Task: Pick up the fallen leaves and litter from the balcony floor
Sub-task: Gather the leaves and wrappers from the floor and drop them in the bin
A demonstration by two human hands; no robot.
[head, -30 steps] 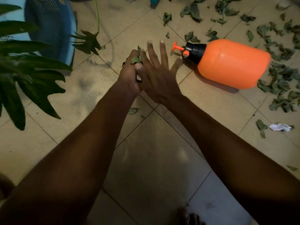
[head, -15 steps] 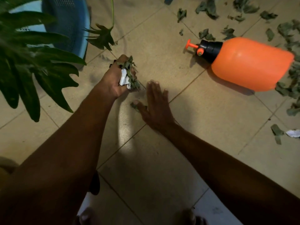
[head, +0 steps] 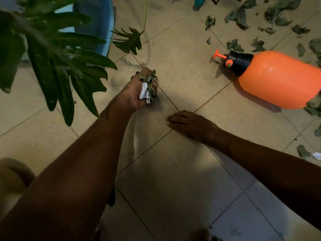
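My left hand [head: 134, 94] grips a bunch of dry green leaves and a crumpled white paper [head: 149, 86], held just above the tiled floor [head: 173, 171]. To its lower right, my right hand [head: 189, 122] lies palm down on the tile with its fingers bent and their tips on the floor. Anything under those fingers is hidden. Several fallen leaves [head: 238, 14] lie scattered at the top right. One more leaf [head: 303, 151] and a white paper scrap [head: 316, 155] lie at the right edge.
An orange pump sprayer [head: 278, 79] lies on its side to the right of my hands. A leafy potted plant [head: 52, 54] overhangs the left side, and a blue plastic basket [head: 93, 20] stands behind it. My feet show at the bottom edge.
My right hand left the bunch, came down to the floor beside a small leaf, then curled over that spot; the leaf no longer shows. My left hand kept its bunch.
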